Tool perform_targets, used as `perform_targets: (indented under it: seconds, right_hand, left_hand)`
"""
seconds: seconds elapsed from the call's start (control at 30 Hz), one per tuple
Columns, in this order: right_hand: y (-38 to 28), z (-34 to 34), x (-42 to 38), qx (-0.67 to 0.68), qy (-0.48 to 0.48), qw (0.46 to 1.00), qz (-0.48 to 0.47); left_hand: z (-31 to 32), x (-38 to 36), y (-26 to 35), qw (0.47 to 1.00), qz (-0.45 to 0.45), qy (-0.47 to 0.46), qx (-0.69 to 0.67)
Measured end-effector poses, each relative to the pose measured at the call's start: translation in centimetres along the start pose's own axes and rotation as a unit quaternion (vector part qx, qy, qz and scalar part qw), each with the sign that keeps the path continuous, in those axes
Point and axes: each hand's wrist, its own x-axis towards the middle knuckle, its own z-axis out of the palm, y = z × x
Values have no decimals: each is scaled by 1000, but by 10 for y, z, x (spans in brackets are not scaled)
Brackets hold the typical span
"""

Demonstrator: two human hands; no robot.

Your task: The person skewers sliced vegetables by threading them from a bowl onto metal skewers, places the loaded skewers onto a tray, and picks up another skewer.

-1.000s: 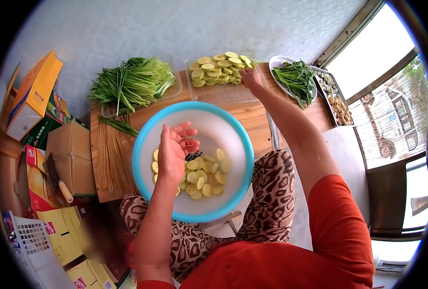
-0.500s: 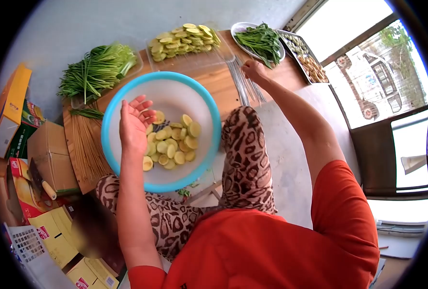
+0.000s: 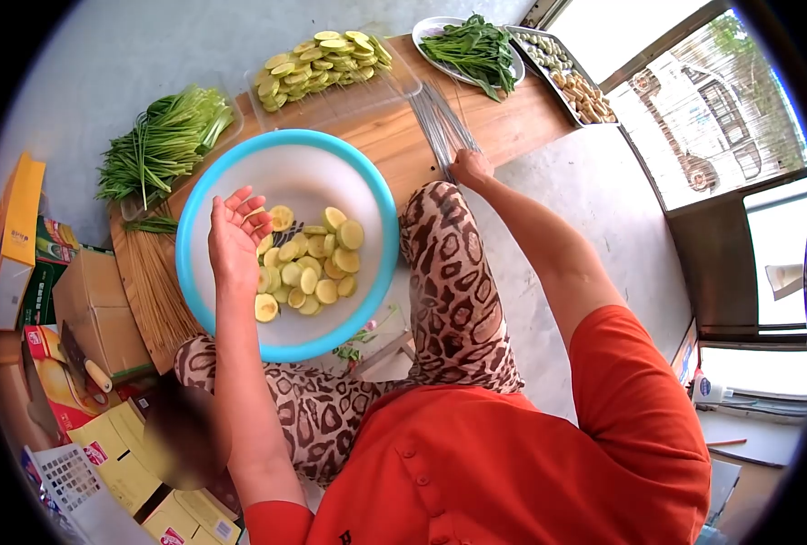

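My left hand (image 3: 237,238) hovers over the white basin with a blue rim (image 3: 384,200), palm turned up, fingers loosely curled and apart, holding nothing. Below and beside it in the basin lies a heap of round pale-green squash slices (image 3: 308,263). At the near ends of a bundle of thin metal skewers (image 3: 440,123) on the wooden board, my right hand (image 3: 473,169) has its fingers closed on a skewer end; the fingertips are partly hidden. The other skewers lie side by side, pointing away from me.
Along the wall stand a tray of leafy green stalks (image 3: 163,145), a clear tray of skewered squash slices (image 3: 322,65), a plate of greens (image 3: 472,54) and a metal tray of small skewered pieces (image 3: 572,86). Bamboo skewers (image 3: 154,286), cartons (image 3: 104,300) and a knife (image 3: 85,359) are left.
My right hand has moved toward me, from beside the far part of the metal skewers to their near ends. My left hand stays over the basin. The view has shifted slightly.
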Motion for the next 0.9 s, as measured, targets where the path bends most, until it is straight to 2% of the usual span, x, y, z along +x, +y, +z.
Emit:
perform_targets:
  seconds: [0.1,0.23,0.3,0.43,0.47,0.5,0.53,0.6,0.63,0.67,0.73,0.77,0.83,0.9]
  right_hand:
    - [2,-3,7,19,-62,998,14]
    - [4,-8,7,58,-54,997,21]
    - [5,-17,3,89,-95,991,17]
    - [3,-36,-5,167,-111,980,-10]
    - [3,-45,-11,326,-145,934,21]
    - [-3,-57,-21,473,-179,861,50]
    - [-14,-66,-30,562,-183,799,110]
    - [-20,-85,-38,722,-304,605,140]
    - [-32,-100,-58,733,-285,611,90]
    - [-40,-108,-69,756,-305,577,58]
    - [-68,-131,-106,747,-316,585,-27]
    - [-81,-141,-124,745,-321,584,-27]
    - [-109,-153,-160,728,-367,572,-84]
    - [-135,-151,-196,650,-351,659,-142]
  left_hand:
    - [4,1,0,1000,6,-5,18]
    - [5,1,1,1000,6,-4,20]
    - [4,0,2,1000,8,-1,21]
    - [2,-3,4,1000,5,9,21]
    - [1,-4,4,1000,4,13,22]
    - [-2,-5,4,999,2,22,24]
    - [-5,-5,3,999,1,34,22]
    - [-14,-1,2,1000,18,21,0]
    - [-17,-2,3,1000,23,21,-3]
    - [-18,-3,4,999,27,19,-6]
    - [-18,-5,7,999,31,27,-3]
    - [-21,-5,6,999,25,18,5]
    - [-24,-7,6,1000,21,10,11]
    - [-23,-11,7,1000,11,-11,17]
